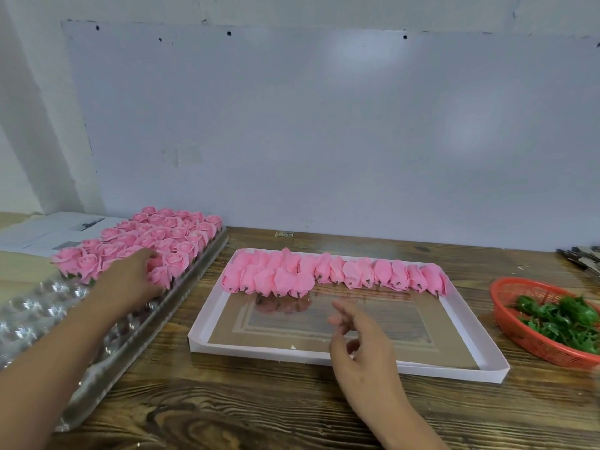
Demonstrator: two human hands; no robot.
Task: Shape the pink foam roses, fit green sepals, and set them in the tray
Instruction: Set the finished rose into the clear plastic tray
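Observation:
A clear plastic cell tray (191,280) on the left holds several rows of shaped pink roses (168,235). My left hand (130,277) reaches into its near row, and its fingers and thumb curl round one pink rose (161,277) there. A white shallow tray (324,357) in the middle holds a line of unshaped pink foam buds (357,274) along its far side. Above the tray's bare bottom hovers my right hand (360,339), its fingers loosely curled and holding nothing. Green sepals (565,316) lie in a red basket (519,339) at the right.
The near cells of the clear tray (39,316) are unfilled. Papers (48,232) lie behind that tray at the far left. Some dark tools (581,256) sit at the far right edge. A pale wall closes the back of the wooden table (259,407).

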